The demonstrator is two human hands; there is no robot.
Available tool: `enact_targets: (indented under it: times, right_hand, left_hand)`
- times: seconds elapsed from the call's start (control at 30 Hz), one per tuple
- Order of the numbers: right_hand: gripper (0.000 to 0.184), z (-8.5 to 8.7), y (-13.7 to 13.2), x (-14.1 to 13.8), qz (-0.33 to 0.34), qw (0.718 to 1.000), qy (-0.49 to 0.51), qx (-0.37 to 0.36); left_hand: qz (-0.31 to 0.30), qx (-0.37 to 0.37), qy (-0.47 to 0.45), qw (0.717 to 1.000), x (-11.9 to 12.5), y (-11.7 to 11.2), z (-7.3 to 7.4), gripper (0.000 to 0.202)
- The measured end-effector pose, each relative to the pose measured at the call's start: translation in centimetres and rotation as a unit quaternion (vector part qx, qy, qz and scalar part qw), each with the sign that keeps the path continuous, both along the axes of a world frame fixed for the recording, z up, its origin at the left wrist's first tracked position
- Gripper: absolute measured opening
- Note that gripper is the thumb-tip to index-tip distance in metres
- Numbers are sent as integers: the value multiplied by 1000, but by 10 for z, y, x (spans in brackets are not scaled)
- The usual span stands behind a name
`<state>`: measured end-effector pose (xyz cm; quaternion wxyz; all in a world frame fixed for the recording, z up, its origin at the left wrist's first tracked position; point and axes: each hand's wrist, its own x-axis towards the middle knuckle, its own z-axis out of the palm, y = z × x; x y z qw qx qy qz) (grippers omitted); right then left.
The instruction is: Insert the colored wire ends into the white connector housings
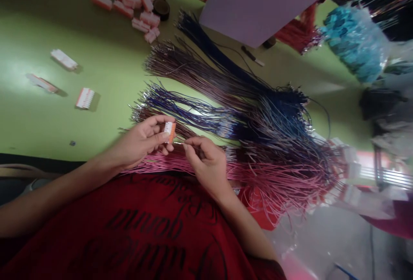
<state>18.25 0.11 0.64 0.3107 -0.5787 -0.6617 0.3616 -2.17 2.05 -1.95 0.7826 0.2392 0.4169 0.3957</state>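
Observation:
Between the thumb and fingers of my left hand [146, 139] is a small white and orange connector housing [169, 132]. My right hand [208, 159] pinches a thin wire [179, 143], its bare-looking tip pointing left at the housing's lower right side. Whether the tip touches the housing or sits just short of it I cannot tell. Under and beyond both hands lie bundles of wires with metal ends: pink wires [277, 174] nearest me, then blue-violet wires [180, 106] and brown wires [200, 80].
On the green table [29, 121], a white connector [63, 59] and two white-orange ones lie at left. Several pink-orange connectors [122, 8] are piled beside a dark tape roll [161, 9]. A purple panel [258, 4] stands at the back; a bag of turquoise parts [355, 43] sits right.

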Motion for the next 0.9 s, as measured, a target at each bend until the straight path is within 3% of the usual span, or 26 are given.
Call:
enact_targets:
  times: [0.17,0.47,0.63,0.9]
  right_hand:
    - [21,5,0,-3,5,1000,-11,-6]
    - [21,9,8,-10,-26,975,97,-196]
    - [22,2,12,-11,-50,948,148,-276]
    - [24,-8,9,-19,-59,930,190,-309]
  left_hand:
    - [18,-13,-30,999,2,-1,-2,50]
    - [19,14,-26,999,4,-2,0,48]
    - [9,58,28,998,6,-3,3,43]
    - [17,101,106,989,9,-8,7,35]
